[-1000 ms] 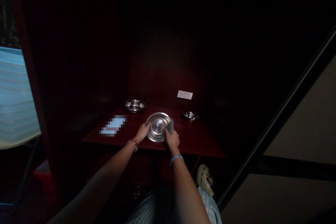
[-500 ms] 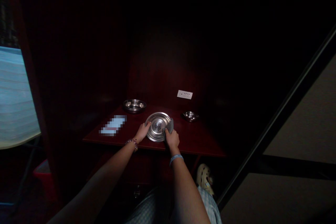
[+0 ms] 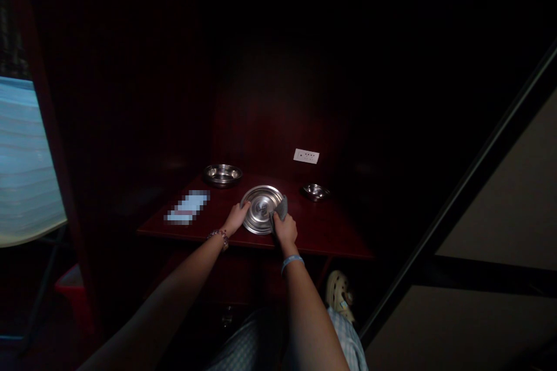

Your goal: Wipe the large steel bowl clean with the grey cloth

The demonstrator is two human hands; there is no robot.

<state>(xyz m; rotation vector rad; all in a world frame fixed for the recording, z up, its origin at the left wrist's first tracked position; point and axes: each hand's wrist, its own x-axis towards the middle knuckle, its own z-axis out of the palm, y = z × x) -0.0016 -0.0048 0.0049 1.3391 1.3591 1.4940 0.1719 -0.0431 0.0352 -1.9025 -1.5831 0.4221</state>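
Observation:
A round steel plate [image 3: 260, 207] lies on a dark red wooden table [image 3: 322, 235], near its front edge. My left hand [image 3: 236, 219] rests on the plate's left rim, fingers curled over the edge. My right hand [image 3: 285, 231] is closed on a grey cloth [image 3: 281, 208] and presses it against the plate's right rim. A beaded bracelet circles my left wrist and a pale blue band my right wrist.
A steel bowl [image 3: 223, 174] sits at the back left and a smaller steel dish [image 3: 315, 191] at the back right. A blurred-out flat item [image 3: 187, 208] lies left of the plate. A white socket plate [image 3: 306, 156] is on the back wall. A pale shoe [image 3: 339, 293] shows below the table.

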